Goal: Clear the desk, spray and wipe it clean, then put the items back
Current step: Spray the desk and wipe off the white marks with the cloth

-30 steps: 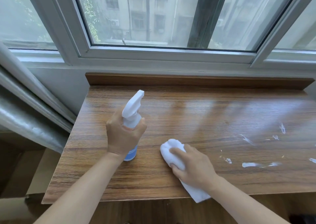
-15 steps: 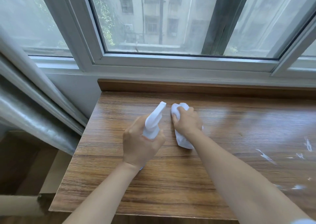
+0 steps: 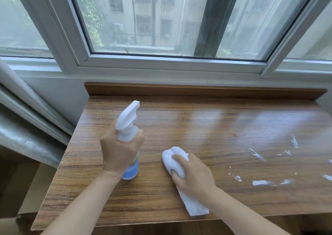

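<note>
While left hand point(image 3: 120, 153) grips spray bottle point(image 3: 128, 127) | label unreadable | right hand point(image 3: 195, 176) presses cloth point(image 3: 193, 206)

Wooden desk point(image 3: 206, 130), grain running side to side, raised wooden lip along its far edge under the window. White cloth point(image 3: 181, 179) lies directly on the top, bunched end ahead of the right fingertips point(image 3: 177, 156), flat tail trailing back under the wrist to the near edge. White smears point(image 3: 260, 182) on the surface well right of those fingers
</note>
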A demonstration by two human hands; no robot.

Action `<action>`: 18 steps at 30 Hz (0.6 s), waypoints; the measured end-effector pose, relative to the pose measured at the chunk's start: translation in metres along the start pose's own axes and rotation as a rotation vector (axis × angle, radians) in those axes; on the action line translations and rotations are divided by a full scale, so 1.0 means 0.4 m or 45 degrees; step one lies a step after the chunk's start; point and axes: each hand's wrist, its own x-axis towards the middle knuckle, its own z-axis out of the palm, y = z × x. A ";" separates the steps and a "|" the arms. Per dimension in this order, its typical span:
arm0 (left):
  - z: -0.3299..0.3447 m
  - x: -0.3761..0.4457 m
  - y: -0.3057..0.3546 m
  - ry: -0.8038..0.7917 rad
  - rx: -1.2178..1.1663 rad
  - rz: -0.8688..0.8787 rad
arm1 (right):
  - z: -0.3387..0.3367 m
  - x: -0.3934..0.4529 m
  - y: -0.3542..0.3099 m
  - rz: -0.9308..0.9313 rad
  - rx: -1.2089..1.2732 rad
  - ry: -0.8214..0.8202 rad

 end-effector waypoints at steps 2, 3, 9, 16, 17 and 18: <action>0.009 -0.005 0.002 -0.034 0.003 0.019 | -0.026 0.048 0.063 0.193 -0.014 0.095; 0.013 -0.008 0.005 -0.053 0.010 0.018 | -0.041 0.087 0.090 0.285 -0.023 0.125; 0.014 0.000 0.016 -0.052 -0.020 -0.079 | -0.066 0.347 0.088 0.540 -0.027 0.283; 0.025 0.008 0.025 -0.085 0.013 -0.115 | -0.035 0.388 -0.039 0.379 -0.181 0.184; 0.027 0.009 0.027 -0.089 0.010 -0.129 | -0.030 0.362 -0.054 0.320 -0.186 0.177; 0.029 0.011 0.028 -0.096 0.006 -0.145 | -0.023 0.330 -0.068 0.256 -0.182 0.172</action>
